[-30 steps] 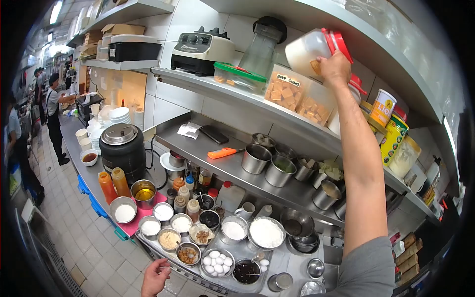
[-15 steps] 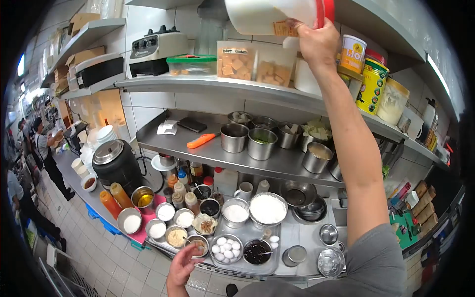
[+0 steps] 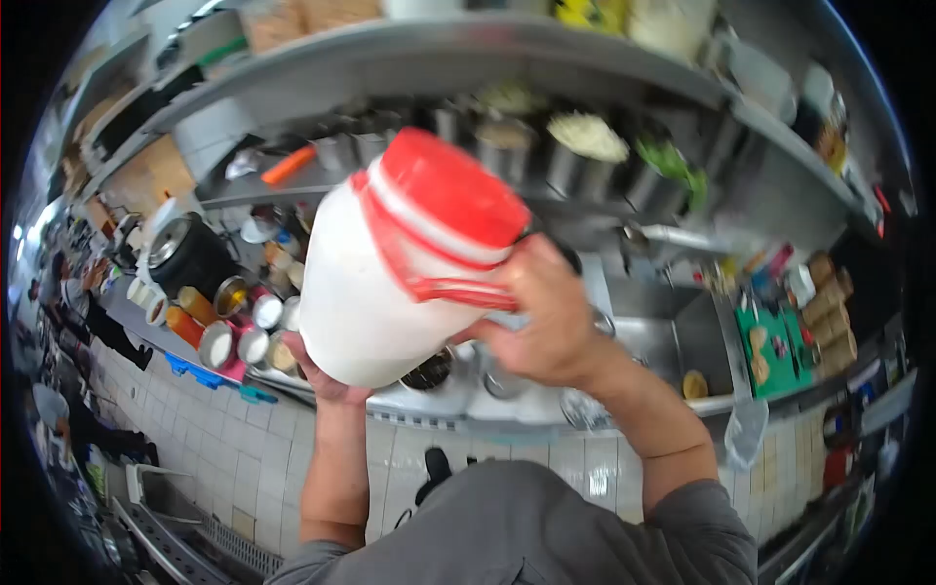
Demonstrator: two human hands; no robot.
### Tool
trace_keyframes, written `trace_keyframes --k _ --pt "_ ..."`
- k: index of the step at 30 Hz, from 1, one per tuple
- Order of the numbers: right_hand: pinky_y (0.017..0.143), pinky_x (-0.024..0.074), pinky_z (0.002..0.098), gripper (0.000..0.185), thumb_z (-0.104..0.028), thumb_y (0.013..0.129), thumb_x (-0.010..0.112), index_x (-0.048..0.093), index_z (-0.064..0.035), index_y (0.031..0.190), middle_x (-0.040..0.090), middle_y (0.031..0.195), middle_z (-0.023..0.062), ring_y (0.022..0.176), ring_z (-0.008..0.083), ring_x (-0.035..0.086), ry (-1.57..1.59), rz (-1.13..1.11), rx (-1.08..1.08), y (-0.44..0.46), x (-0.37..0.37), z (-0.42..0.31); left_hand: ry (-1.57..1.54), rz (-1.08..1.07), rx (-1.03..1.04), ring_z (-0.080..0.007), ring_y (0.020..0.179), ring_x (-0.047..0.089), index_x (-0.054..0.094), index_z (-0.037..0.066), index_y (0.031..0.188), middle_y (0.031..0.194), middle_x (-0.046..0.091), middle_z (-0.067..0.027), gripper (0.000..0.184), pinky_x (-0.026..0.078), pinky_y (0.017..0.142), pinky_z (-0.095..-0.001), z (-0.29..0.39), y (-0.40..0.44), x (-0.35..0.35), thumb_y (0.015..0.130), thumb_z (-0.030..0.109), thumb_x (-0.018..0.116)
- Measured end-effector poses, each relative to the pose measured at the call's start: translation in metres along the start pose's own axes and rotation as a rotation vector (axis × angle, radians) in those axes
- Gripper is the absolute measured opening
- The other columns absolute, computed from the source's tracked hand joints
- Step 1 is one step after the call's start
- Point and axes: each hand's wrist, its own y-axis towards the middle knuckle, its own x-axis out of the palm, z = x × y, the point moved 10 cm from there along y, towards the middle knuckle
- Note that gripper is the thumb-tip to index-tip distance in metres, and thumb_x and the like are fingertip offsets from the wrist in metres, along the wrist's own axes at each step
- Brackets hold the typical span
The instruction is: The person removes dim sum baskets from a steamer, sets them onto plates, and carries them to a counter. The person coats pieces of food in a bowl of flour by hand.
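A big white plastic jar (image 3: 361, 283) with a red screw lid (image 3: 453, 185) and a red handle is tilted in front of me, over the counter. My right hand (image 3: 546, 317) is closed on the red handle just below the lid. Under the jar's lower end, my left hand (image 3: 331, 380) cups its base; most of its fingers are hidden behind the jar. Behind the jar, a bowl of dark sauce (image 3: 429, 372) is partly covered. The jar's contents cannot be made out beyond white.
Left on the counter stand a black pot (image 3: 190, 253), orange squeeze bottles (image 3: 185, 325) and bowls of white powder (image 3: 216, 343). To the right are a steel sink (image 3: 663, 341) and a green cutting board (image 3: 775, 351). Metal pots line the shelf (image 3: 502, 146). People stand far left.
The jar has come down from the top shelf to chest height in my right hand. My left hand, free before, now supports its base. My view has tilted down and to the right.
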Motion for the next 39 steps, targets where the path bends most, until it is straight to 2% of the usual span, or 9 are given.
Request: trace_keyframes --k 4,11,13,19,24,27,29,33,39 --pt "0.084 0.0535 0.0445 0.052 -0.013 0.066 0.086 0.063 -0.0006 0.111 0.059 0.109 0.0135 0.108 0.0359 0.057 0.093 0.162 0.364 -0.178 0.007 0.051 -0.117 0.325 -0.188 -0.037 0.143 0.036 0.028 0.015 0.157 0.158 0.035 -0.0149 0.107 0.033 0.116 -0.0566 -0.156 -0.118 -0.037 0.08 0.086 0.048" --pt "0.095 0.0501 0.0451 0.08 -0.029 0.074 0.084 0.046 0.0017 0.138 0.054 0.123 0.0206 0.116 0.0395 0.056 0.04 -0.099 0.29 -0.326 -0.069 0.051 -0.15 0.404 -0.339 -0.0378 0.14 0.04 0.033 0.013 0.154 0.156 0.038 -0.0148 0.1 0.036 0.113 -0.059 -0.29 -0.253 -0.031 0.079 0.072 0.062" --pt "0.102 0.0462 0.0459 0.087 -0.042 0.08 0.081 0.04 0.0031 0.143 0.055 0.129 0.0241 0.122 0.0422 0.054 0.223 0.036 0.841 -0.373 -0.081 0.11 -0.088 0.389 -0.469 -0.0374 0.136 0.047 0.034 0.01 0.153 0.152 0.044 -0.0148 0.1 0.041 0.11 -0.0575 -0.316 -0.277 -0.025 0.078 0.069 0.064" --pt "0.109 0.042 0.0392 0.097 -0.053 0.084 0.071 0.03 0.002 0.152 0.05 0.141 0.0274 0.131 0.0367 0.052 0.554 -0.414 1.314 -0.468 -0.014 0.162 0.041 0.397 -0.62 -0.0355 0.127 0.056 0.038 0.006 0.15 0.145 0.052 -0.0144 0.096 0.047 0.106 -0.0529 -0.352 -0.335 -0.039 0.079 0.063 0.065" --pt "0.11 0.0401 0.0352 0.09 -0.023 0.077 0.077 0.033 -0.0033 0.153 0.047 0.148 0.0193 0.134 0.0263 0.049 0.866 -0.273 1.046 -0.455 -0.019 0.168 -0.065 0.461 -0.612 -0.0363 0.128 0.055 0.041 0.01 0.149 0.146 0.052 -0.0144 0.088 0.045 0.106 -0.0571 -0.362 -0.34 -0.045 0.081 0.062 0.062" --pt "0.109 0.0418 0.0361 0.092 -0.027 0.075 0.077 0.034 -0.006 0.153 0.048 0.145 0.0204 0.132 0.0298 0.05 0.952 -0.114 1.056 -0.414 -0.082 0.181 -0.215 0.579 -0.562 -0.0375 0.129 0.054 0.042 0.013 0.15 0.146 0.052 -0.0138 0.084 0.043 0.107 -0.059 -0.362 -0.333 -0.048 0.084 0.063 0.056" --pt "0.106 0.0431 0.0374 0.093 -0.024 0.073 0.078 0.034 -0.0084 0.153 0.052 0.136 0.0223 0.126 0.0315 0.053 0.402 -0.488 0.79 -0.41 -0.101 0.184 -0.193 0.53 -0.568 -0.0366 0.125 0.057 0.046 0.011 0.146 0.142 0.056 -0.0129 0.078 0.045 0.106 -0.0569 -0.357 -0.321 -0.047 0.087 0.061 0.054" --pt "0.106 0.0437 0.04 0.103 -0.042 0.067 0.08 0.034 -0.0065 0.152 0.049 0.135 0.0271 0.129 0.0384 0.05 0.235 -1.18 0.79 -0.487 -0.058 0.141 -0.013 0.431 -0.629 -0.0368 0.13 0.053 0.043 0.011 0.148 0.146 0.052 -0.0138 0.078 0.042 0.109 -0.0569 -0.353 -0.284 -0.045 0.089 0.061 0.049" --pt "0.106 0.0437 0.0402 0.11 -0.048 0.069 0.079 0.025 -0.0011 0.154 0.047 0.14 0.0293 0.128 0.0387 0.05 0.58 -0.846 1.056 -0.534 -0.005 0.132 0.162 0.43 -0.684 -0.0338 0.126 0.056 0.044 0.005 0.145 0.14 0.056 -0.0156 0.071 0.047 0.106 -0.0492 -0.35 -0.231 -0.038 0.093 0.053 0.053"
